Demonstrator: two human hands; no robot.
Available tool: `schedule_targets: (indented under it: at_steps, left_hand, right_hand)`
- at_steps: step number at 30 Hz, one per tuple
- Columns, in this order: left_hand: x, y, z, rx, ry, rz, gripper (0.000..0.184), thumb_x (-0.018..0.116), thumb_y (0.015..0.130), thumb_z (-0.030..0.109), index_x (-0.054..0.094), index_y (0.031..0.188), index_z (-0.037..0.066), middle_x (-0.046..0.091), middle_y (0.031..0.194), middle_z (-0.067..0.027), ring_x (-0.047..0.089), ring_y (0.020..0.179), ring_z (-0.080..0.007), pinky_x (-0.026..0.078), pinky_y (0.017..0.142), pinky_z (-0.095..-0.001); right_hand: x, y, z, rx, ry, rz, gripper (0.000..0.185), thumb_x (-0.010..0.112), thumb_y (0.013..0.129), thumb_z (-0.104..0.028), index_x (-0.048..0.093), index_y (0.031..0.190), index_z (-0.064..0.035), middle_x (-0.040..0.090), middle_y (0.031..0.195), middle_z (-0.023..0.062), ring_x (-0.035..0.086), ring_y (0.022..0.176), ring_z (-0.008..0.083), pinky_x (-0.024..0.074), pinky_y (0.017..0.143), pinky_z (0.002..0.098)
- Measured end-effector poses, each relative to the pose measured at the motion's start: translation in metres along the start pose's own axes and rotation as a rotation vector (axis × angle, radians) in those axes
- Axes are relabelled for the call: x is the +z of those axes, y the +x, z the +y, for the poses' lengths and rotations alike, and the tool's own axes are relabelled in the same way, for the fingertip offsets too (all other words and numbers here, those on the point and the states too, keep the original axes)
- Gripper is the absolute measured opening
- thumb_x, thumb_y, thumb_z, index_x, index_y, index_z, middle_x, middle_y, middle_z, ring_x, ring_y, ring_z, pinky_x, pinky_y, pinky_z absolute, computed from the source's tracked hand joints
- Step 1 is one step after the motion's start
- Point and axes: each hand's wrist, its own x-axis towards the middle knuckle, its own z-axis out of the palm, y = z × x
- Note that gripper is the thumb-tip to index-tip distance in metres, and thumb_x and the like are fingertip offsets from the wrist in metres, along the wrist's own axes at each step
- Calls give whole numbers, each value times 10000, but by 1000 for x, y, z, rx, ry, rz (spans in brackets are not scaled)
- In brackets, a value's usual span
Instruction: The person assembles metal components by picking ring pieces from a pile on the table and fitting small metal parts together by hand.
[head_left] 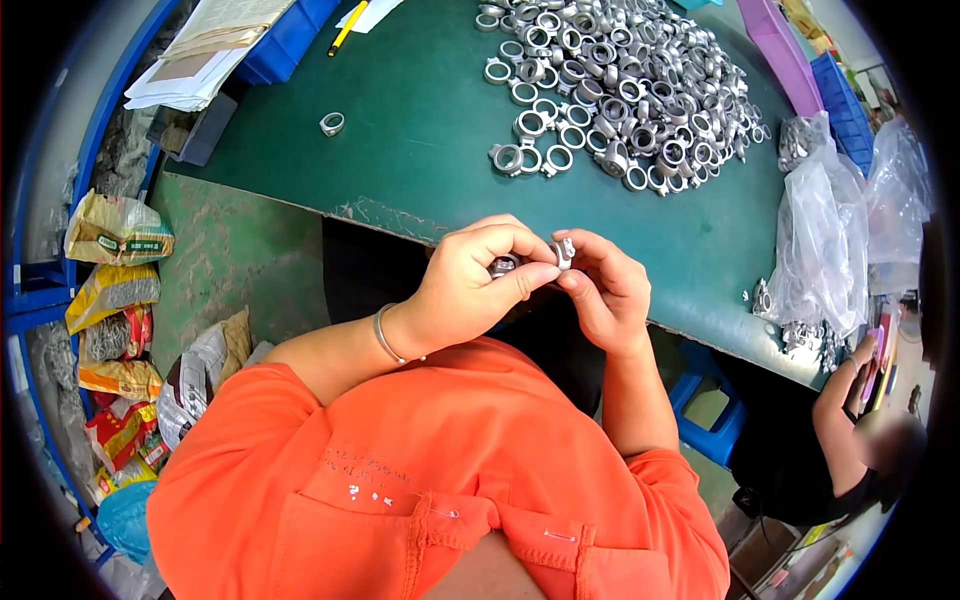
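Observation:
My left hand [470, 275] is closed around a grey metal ring part [503, 265], which shows between its fingers and palm. Between the thumb and forefinger of my right hand [608, 290] is another small metal ring part [564, 252], seen edge-on with a knobbed end upward. My left fingertips reach this second part too. Both hands are close together just off the table's near edge. A big heap of similar metal rings [640, 90] lies on the green table [400, 130], and a single ring [332, 124] sits apart at the left.
A yellow pen [347, 28], papers [210, 50] and a blue bin [285, 45] are at the far left. Clear plastic bags [825, 230] and more metal parts [805, 340] occupy the right. A co-worker [810, 450] sits there near a blue stool [710, 410]. Sacks [120, 230] line the left.

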Motion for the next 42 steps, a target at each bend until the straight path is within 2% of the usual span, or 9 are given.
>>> schedule_targets:
  at_steps: [8,14,16,21,26,30,36,38,42]
  left_hand:
    - [2,4,4,26,55,22,62,660,804,23,629,856,6,584,827,-44,550,645,-73,444,566,-203]
    - [2,26,-1,342,187,59,88,691,754,3,625,812,9,607,766,-64,573,645,-133,450,573,-239]
    - [-1,31,-4,173,128,95,54,665,785,10,613,796,3,602,761,-50,551,577,-97,434,526,-218]
    - [-5,36,-9,-165,-234,141,84,619,853,72,602,845,-10,586,704,-2,519,546,-44,425,504,-184]
    - [-11,37,-12,-210,-334,134,101,611,870,108,600,859,8,578,690,-2,514,544,-39,400,468,-174]
    - [-13,35,-14,-210,-374,151,103,604,875,118,585,865,16,570,696,1,502,533,-36,376,432,-173]
    - [-13,35,-12,-204,-438,164,68,561,891,70,558,899,3,565,712,-37,499,529,-58,368,416,-180]
    - [-13,36,-13,-199,-439,149,77,564,893,79,560,900,3,567,715,-38,499,529,-56,367,414,-176]
    - [-14,36,-13,-178,-406,123,81,566,894,84,562,903,4,561,704,-32,496,529,-53,370,418,-173]
  right_hand:
    - [-5,1,0,22,-21,-51,284,627,807,10,581,1087,25,646,929,112,635,769,157,517,690,258]
    - [-8,9,0,36,435,27,295,599,806,80,550,1095,46,601,1046,126,608,900,195,515,784,307]
    - [-20,23,-5,94,512,56,300,608,804,76,545,1096,43,590,1060,135,611,890,199,523,775,323]
    - [-66,87,-23,750,329,32,261,660,805,-45,578,1030,58,638,852,113,635,733,189,541,636,296]
    - [-135,203,-11,414,75,39,288,624,827,-119,570,1026,81,635,888,153,632,803,218,531,669,316]
    - [-147,257,-22,173,400,548,327,541,871,-62,480,1126,133,596,1034,207,619,907,231,526,718,307]
    - [-93,181,-35,388,-528,-28,149,595,832,-85,642,922,24,660,842,84,617,751,135,485,637,286]
    - [-79,148,-31,128,-765,-181,131,655,759,-92,647,847,5,629,758,137,620,717,269,481,654,352]
    - [-61,95,-20,235,-1052,-231,202,711,720,-161,638,842,-17,591,831,133,590,744,328,470,661,401]
